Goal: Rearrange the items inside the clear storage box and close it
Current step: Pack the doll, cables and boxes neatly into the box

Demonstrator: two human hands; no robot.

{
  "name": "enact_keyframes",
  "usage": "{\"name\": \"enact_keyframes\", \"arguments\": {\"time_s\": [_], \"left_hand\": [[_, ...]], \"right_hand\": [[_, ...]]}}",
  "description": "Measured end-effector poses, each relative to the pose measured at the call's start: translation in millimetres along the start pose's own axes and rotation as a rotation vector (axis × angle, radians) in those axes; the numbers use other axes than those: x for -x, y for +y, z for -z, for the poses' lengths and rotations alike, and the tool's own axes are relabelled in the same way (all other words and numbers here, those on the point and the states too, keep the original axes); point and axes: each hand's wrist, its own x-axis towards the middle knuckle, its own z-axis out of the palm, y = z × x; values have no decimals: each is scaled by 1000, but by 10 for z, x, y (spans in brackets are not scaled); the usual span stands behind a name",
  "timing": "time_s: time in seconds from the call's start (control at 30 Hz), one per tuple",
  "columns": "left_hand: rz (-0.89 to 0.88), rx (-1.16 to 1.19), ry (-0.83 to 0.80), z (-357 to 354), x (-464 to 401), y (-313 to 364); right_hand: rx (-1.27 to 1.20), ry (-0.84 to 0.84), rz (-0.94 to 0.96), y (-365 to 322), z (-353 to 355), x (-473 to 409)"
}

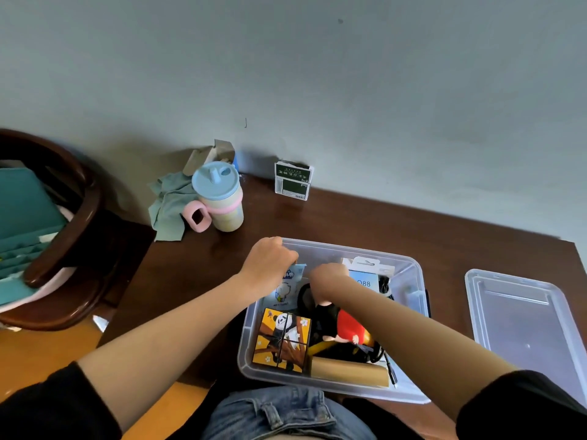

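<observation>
The clear storage box [409,268] stands open on the dark wooden table, close to me. Inside lie a panda picture cube [282,339], a red and black plush toy [346,325], a brown cardboard tube [349,371], a white packet with a cartoon bear [281,292] and a blue and white carton [365,279]. My left hand [270,263] is at the box's far left corner, fingers curled on the top of the bear packet. My right hand [328,276] reaches into the middle of the box; its fingers are hidden. The clear lid [524,319] lies flat to the right.
A pastel cup with a blue lid and pink handle [219,198] stands at the back left beside a green cloth [171,204]. A green and white small carton [293,181] leans by the wall. A dark wooden chair [63,236] with teal items sits left.
</observation>
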Motion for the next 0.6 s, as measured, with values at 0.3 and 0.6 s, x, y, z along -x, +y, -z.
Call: {"name": "enact_keyframes", "arguments": {"time_s": [0.3,0.6], "left_hand": [[-64,-53,-127,-65,-101,136],[-60,-64,-412,-71,-98,285]], "right_hand": [[10,49,-11,12,-85,256],[-216,169,-131,170,-157,397]]}}
